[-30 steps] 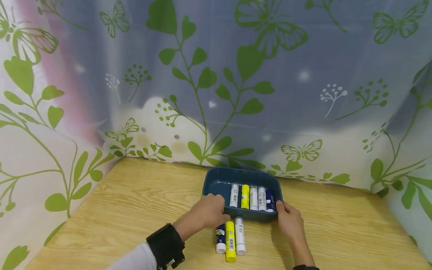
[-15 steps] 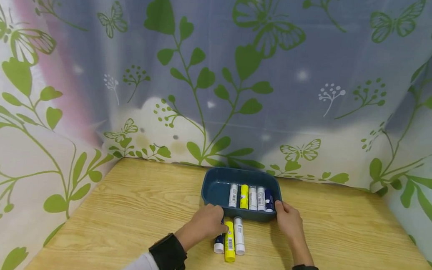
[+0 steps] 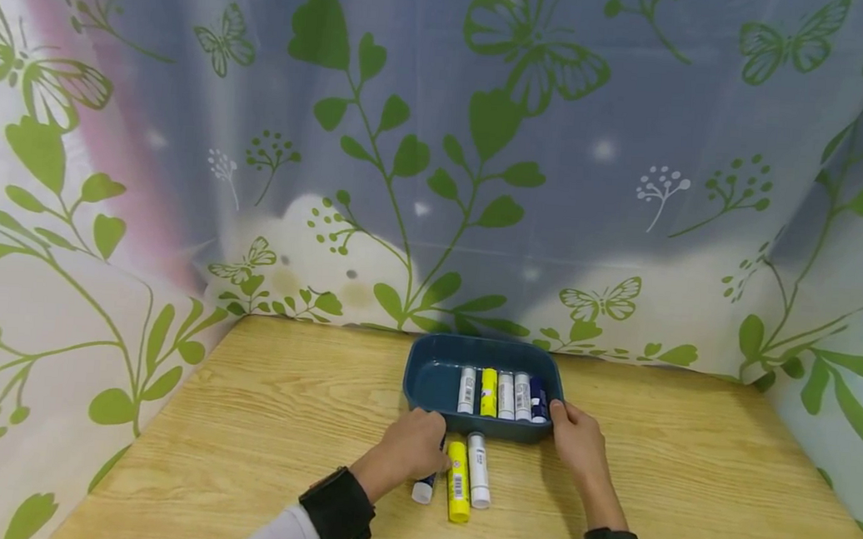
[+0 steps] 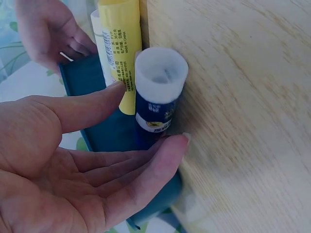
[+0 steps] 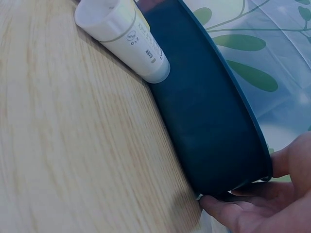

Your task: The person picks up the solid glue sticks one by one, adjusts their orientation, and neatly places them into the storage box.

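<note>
My left hand is at a navy glue stick with a white cap, lying on the table in front of the tray. In the left wrist view its fingertips are right at the stick's side, and the thumb stands a little apart from it, overlapping a yellow glue stick. Beside the yellow one lies a white glue stick. With thumb and fingers, my right hand grips the front right corner of a dark teal tray. Several glue sticks lie side by side in the tray's right part.
The wood-grain table extends on both sides of the tray. A curtain printed with green leaves and butterflies hangs close behind the tray and continues on the left and right.
The left hand has drawn slightly back from the tray. The navy glue stick's capped end has swung left, away from the yellow one. The right hand keeps its grip on the tray.
</note>
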